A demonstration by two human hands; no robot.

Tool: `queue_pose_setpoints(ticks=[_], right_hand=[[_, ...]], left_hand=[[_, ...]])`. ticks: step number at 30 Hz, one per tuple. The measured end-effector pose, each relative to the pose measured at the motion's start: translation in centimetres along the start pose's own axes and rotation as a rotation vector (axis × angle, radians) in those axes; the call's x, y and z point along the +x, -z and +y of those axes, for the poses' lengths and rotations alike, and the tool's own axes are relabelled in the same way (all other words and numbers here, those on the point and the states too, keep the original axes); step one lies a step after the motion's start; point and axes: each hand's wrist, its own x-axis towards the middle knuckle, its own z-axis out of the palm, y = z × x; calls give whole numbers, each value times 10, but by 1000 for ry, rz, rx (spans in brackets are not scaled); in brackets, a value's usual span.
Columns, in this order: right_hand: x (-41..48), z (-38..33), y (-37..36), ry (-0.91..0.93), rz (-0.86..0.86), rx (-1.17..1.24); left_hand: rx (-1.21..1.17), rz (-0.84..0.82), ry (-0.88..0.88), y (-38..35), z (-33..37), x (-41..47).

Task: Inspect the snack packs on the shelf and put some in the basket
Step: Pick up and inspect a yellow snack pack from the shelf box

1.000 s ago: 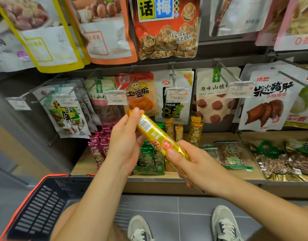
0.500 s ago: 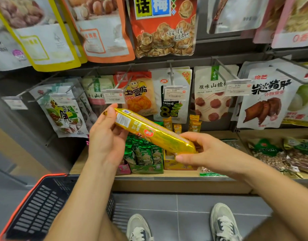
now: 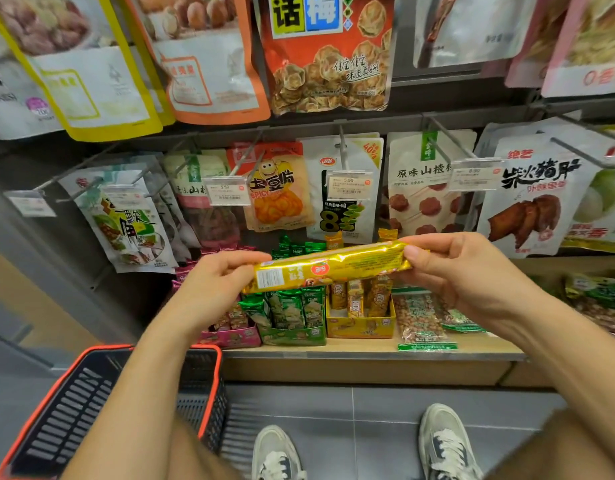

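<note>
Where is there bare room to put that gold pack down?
Only a thin bare strip of shelf runs in front of the pink box, green box, yellow box and peanut bag, which stand packed side by side. The basket, lower left, shows open floor.

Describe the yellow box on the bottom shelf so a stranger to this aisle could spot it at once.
Find the wooden bottom shelf under the hanging pouches. Three open display boxes stand side by side on it: pink box, green box, then the yellow box, rightmost. It alone holds upright gold packs and sits next to a flat peanut bag.
</note>
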Motion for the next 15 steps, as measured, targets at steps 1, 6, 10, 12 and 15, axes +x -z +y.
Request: queue_pose_setpoints(ticks=[1, 6, 10, 12, 15], right_hand=[[0, 0, 0, 10, -3, 22], [-1, 4, -5, 5, 65, -46], [-4, -4, -2, -56, 25, -91], [-7, -7, -4, -76, -32, -141], [-11, -7, -10, -21, -40, -409]], left_hand=[[39, -52, -6, 1, 0, -2], [174, -308, -108, -11, 1, -14], [71, -184, -133, -6, 0, -13], [52, -139, -134, -1, -3, -12], [37, -82, -150, 0, -9, -9]])
